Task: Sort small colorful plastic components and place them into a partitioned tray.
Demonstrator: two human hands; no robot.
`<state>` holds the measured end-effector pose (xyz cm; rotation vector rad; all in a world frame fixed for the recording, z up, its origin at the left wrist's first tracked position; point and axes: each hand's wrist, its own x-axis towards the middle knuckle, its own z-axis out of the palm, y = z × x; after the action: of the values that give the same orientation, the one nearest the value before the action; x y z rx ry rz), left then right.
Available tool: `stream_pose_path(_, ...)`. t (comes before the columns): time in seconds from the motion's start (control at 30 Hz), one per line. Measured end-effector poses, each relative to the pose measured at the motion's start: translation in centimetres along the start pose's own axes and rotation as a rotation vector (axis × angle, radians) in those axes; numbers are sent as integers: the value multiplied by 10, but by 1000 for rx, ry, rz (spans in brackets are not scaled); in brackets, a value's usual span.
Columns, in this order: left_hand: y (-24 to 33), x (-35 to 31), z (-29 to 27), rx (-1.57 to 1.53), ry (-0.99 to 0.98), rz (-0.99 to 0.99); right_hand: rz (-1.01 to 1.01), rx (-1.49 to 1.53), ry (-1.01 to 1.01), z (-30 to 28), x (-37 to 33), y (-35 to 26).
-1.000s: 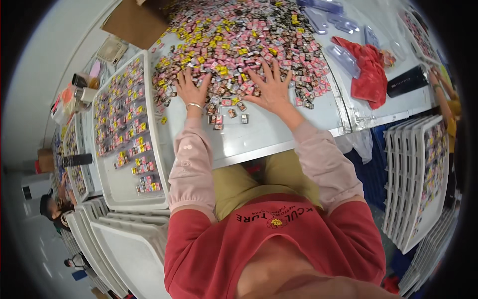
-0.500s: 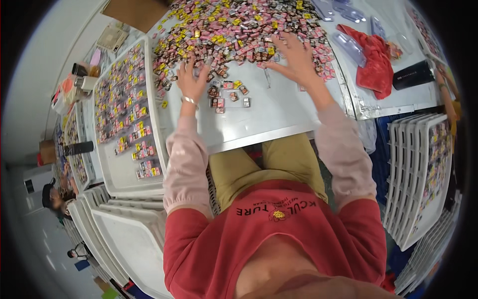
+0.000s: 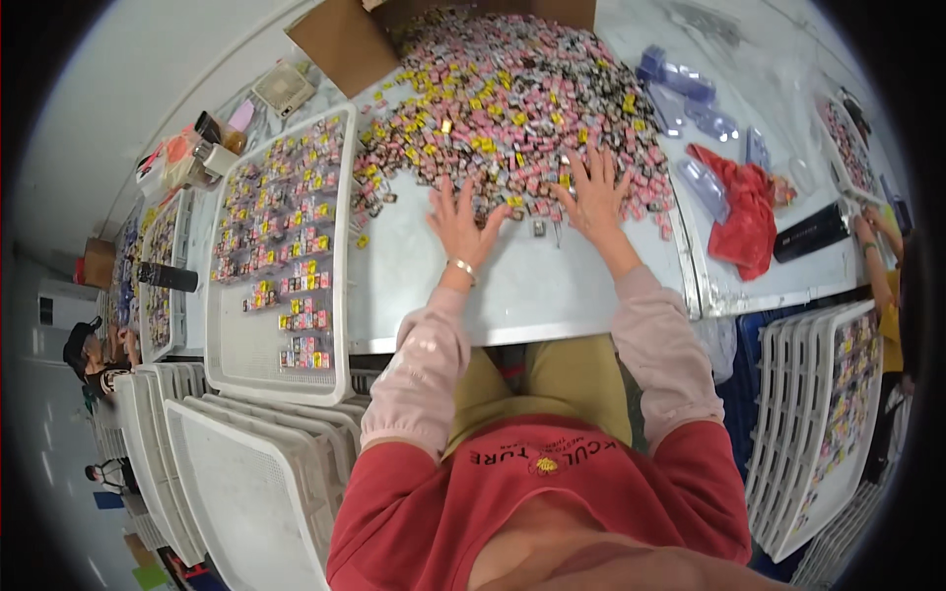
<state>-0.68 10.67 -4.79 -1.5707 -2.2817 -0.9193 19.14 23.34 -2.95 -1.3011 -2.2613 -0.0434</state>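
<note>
A wide heap of small pink, yellow and black packets (image 3: pixel 522 108) spreads over the white tabletop (image 3: pixel 522 286). At the heap's near edge my left hand (image 3: pixel 463 227) lies with fingers spread, wearing a bracelet at the wrist. My right hand (image 3: pixel 596 197) rests at the same edge further right, its fingers also stretched out over the packets. Neither hand grips anything. Between them sits a single small greyish packet (image 3: pixel 539 229), a little apart from the heap, with a thin strip beside it.
On the left stands a white tray (image 3: pixel 347 246) holding rows of clear packs. An opened cardboard box (image 3: pixel 345 44) is behind the heap. To the right lie a red cloth (image 3: pixel 739 217), clear plastic shells (image 3: pixel 690 84) and a black cylinder (image 3: pixel 813 231). Stacked trays (image 3: pixel 246 483) flank me.
My view has shifted, showing more of the box. The small group of packets before my left hand now sits against the heap, and my hands have come to its near edge.
</note>
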Motion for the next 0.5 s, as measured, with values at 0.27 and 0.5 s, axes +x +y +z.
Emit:
stream_pose_path(0.27,-108,47,-19,211,103,-271,-213,40,-85,10,39,15)
stream_pose_path(0.5,-79,65,-10,66,-130,37,-305,367,-153,8,124,-33)
